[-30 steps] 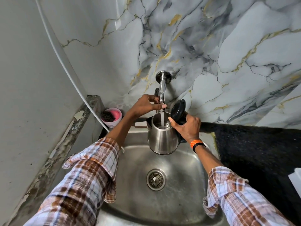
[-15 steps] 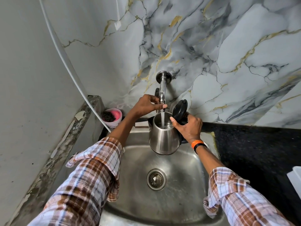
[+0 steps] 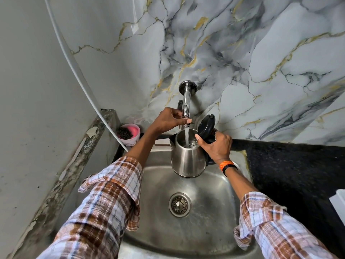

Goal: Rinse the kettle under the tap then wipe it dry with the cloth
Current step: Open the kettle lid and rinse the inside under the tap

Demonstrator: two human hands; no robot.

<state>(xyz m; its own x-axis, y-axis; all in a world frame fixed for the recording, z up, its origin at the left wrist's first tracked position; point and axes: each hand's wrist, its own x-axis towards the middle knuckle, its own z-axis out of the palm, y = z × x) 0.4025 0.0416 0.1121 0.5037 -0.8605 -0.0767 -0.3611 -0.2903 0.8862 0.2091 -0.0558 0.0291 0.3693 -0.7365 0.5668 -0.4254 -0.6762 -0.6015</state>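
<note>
A steel kettle [image 3: 187, 159] with its black lid [image 3: 206, 125] flipped open hangs upright over the sink [image 3: 209, 238], directly beneath the chrome wall tap [image 3: 186, 101]. A stream of water falls from the spout into the kettle's mouth. My right hand [image 3: 216, 146] grips the kettle at its handle side, thumb at the rim. My left hand [image 3: 169, 119] is closed around the tap near the spout end. No cloth is in view.
A pink tub [image 3: 129, 134] with a dark scrubber stands at the sink's back left corner. A white hose [image 3: 78, 71] runs down the left wall. A black counter [image 3: 291, 165] lies to the right, with a white object [image 3: 338, 204] at its edge. The drain [image 3: 179, 204] sits mid-basin.
Both hands and the kettle stay almost where they were. Water keeps running into the kettle.
</note>
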